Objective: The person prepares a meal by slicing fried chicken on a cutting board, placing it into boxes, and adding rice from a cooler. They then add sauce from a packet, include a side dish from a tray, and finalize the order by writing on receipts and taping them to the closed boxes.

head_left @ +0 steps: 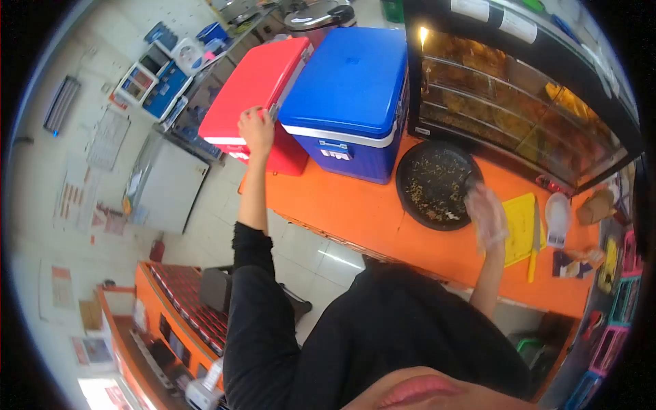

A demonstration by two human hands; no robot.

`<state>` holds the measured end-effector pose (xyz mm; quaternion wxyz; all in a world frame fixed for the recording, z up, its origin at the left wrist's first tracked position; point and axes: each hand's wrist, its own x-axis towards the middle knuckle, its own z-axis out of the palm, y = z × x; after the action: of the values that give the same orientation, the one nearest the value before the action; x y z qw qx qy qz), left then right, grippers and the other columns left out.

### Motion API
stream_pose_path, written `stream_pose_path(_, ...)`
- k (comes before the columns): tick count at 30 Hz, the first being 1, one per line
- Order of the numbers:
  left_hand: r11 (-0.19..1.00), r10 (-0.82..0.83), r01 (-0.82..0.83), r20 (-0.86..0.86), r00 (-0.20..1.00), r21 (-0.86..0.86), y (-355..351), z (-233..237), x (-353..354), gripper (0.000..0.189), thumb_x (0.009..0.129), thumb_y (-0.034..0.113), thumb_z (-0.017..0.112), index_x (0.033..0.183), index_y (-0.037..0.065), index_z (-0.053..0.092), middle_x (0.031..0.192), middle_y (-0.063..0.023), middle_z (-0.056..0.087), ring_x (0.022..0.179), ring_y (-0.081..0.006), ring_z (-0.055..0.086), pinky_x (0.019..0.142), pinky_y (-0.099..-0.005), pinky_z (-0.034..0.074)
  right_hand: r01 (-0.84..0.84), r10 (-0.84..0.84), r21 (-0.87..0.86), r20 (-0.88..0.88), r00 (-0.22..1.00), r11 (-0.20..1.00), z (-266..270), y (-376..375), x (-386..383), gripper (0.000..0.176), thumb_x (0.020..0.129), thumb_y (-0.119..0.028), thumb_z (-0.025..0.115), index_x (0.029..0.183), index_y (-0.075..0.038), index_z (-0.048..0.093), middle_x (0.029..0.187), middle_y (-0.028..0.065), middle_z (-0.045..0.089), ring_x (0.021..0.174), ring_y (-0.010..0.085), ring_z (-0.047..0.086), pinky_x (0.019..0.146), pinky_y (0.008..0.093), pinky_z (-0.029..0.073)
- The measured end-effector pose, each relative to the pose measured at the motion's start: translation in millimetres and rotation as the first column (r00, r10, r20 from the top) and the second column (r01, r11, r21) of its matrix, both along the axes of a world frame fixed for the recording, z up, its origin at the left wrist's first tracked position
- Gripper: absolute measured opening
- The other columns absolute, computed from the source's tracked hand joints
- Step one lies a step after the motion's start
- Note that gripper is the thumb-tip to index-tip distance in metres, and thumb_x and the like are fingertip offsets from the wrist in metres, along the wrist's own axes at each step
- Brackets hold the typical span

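My left hand [255,130] rests on the front edge of the red cooler box [258,82], its fingers bent over the closed lid near a latch. Beside it stands a blue cooler box [348,82] with its lid down. On the orange counter [342,222], a round black tray [427,174] holds scattered brown bits. My right hand [485,212], in a clear plastic glove, is at the tray's right rim; its fingertips are blurred, and what they may hold cannot be made out. A yellow cutting board [517,229] with a yellow-handled knife [533,256] lies right of the glove.
A glass display case [512,96] with lit shelves stands behind the tray. A white spoon-shaped item [557,212] lies right of the knife. Stacked coloured baskets [618,314] line the far right. At left are a white freezer [167,184] and an orange desk [184,307].
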<state>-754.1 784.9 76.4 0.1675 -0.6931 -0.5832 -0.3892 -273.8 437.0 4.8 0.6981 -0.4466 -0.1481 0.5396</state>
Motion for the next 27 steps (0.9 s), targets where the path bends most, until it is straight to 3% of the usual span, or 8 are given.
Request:
stream_pose_path(4, 0.921, -0.375, 0.363, -0.075, 0.924, -0.142, 12, 50, 7, 0.024, 0.094, 0.022, 0.056, 0.109, 0.004, 0.063, 0.109, -0.0189, 0.061, 0.106, -0.0353, 0.056, 0.092, -0.0444, 0.043, -0.131, 0.093, 0.138, 0.251, 0.964, 0.982, 45, 136, -61, 0.04, 0.094, -0.031, 0.061, 0.122, -0.002, 0.059, 0.113, 0.0096, 0.064, 0.1, 0.0194, 0.062, 0.087, 0.0356, 0.05)
stream_pose_path(10, 0.732, -0.676, 0.635, -0.145, 0.722, -0.248, 31, 62, 12, 0.028, 0.089, 0.023, 0.064, 0.112, 0.008, 0.062, 0.113, -0.01, 0.059, 0.112, -0.0301, 0.053, 0.093, -0.0436, 0.041, 0.047, 0.105, -0.278, 0.506, 0.856, 0.959, 48, 267, -95, 0.04, 0.091, -0.04, 0.063, 0.102, -0.001, 0.064, 0.091, 0.0059, 0.064, 0.078, 0.0185, 0.056, 0.076, 0.0315, 0.046)
stream_pose_path(12, 0.508, -0.823, 0.735, -0.003, 0.567, -0.449, 41, 66, 7, 0.041, 0.087, 0.024, 0.067, 0.124, 0.009, 0.058, 0.129, -0.0141, 0.052, 0.126, -0.0338, 0.046, 0.105, -0.0448, 0.036, 0.12, 0.09, -0.262, 0.668, 0.739, 0.958, 43, 268, -104, 0.047, 0.09, -0.05, 0.061, 0.088, -0.003, 0.065, 0.077, 0.005, 0.062, 0.067, 0.016, 0.056, 0.063, 0.032, 0.044)
stream_pose_path(19, 0.113, -0.949, 0.844, 0.194, 0.247, -0.524, 68, 68, 19, 0.091, 0.067, 0.038, 0.083, 0.144, 0.016, 0.039, 0.145, -0.0171, 0.036, 0.14, -0.0419, 0.026, 0.11, -0.063, 0.019, 0.226, -0.132, -0.229, 0.366, 0.921, 0.947, 145, 281, -126, 0.047, 0.092, -0.043, 0.062, 0.105, 0.003, 0.064, 0.097, 0.0142, 0.067, 0.087, 0.0213, 0.062, 0.077, 0.0344, 0.051)
stream_pose_path(21, 0.219, -0.948, 0.85, 0.104, 0.302, -0.479, 55, 90, 29, 0.101, 0.063, 0.032, 0.087, 0.146, 0.01, 0.034, 0.148, -0.0203, 0.029, 0.141, -0.0416, 0.025, 0.114, -0.0503, 0.024, 0.223, -0.201, -0.012, 0.389, 0.899, 0.975, 202, 298, -161, 0.053, 0.092, -0.044, 0.061, 0.109, 0.006, 0.063, 0.103, 0.0174, 0.068, 0.094, 0.0216, 0.065, 0.08, 0.0347, 0.053)
stream_pose_path(23, 0.131, -0.947, 0.922, 0.229, 0.225, -0.363, 60, 91, 34, 0.102, 0.062, 0.031, 0.085, 0.147, 0.014, 0.032, 0.15, -0.0215, 0.027, 0.141, -0.0435, 0.023, 0.11, -0.0616, 0.022, -0.107, -0.121, 0.344, 0.579, 0.806, 0.933, 240, 315, -193, 0.058, 0.098, -0.049, 0.045, 0.114, 0.004, 0.062, 0.115, 0.0159, 0.065, 0.106, 0.0219, 0.063, 0.094, 0.0348, 0.049)
stream_pose_path(26, 0.36, -0.917, 0.925, 0.232, 0.326, 0.121, 72, 116, 32, 0.103, 0.066, 0.025, 0.08, 0.15, 0.014, 0.022, 0.15, -0.0276, 0.024, 0.137, -0.0427, 0.03, 0.104, -0.0583, 0.036, -0.236, 0.0, 0.199, 0.764, 0.645, 0.951, 263, 377, -207, 0.048, 0.095, -0.047, 0.048, 0.107, -0.006, 0.069, 0.094, 0.0053, 0.066, 0.081, 0.0098, 0.058, 0.069, 0.0225, 0.044)
stream_pose_path(27, 0.383, -0.917, 0.897, 0.206, 0.341, 0.22, 76, 133, 32, 0.098, 0.069, 0.025, 0.077, 0.149, 0.016, 0.021, 0.149, -0.0295, 0.024, 0.135, -0.0439, 0.033, 0.102, -0.0572, 0.04, -0.253, 0.141, 0.061, 0.695, 0.705, 0.966, 247, 415, -193, 0.047, 0.092, -0.047, 0.053, 0.097, -0.001, 0.066, 0.091, 0.0111, 0.065, 0.087, 0.018, 0.061, 0.076, 0.0308, 0.047)
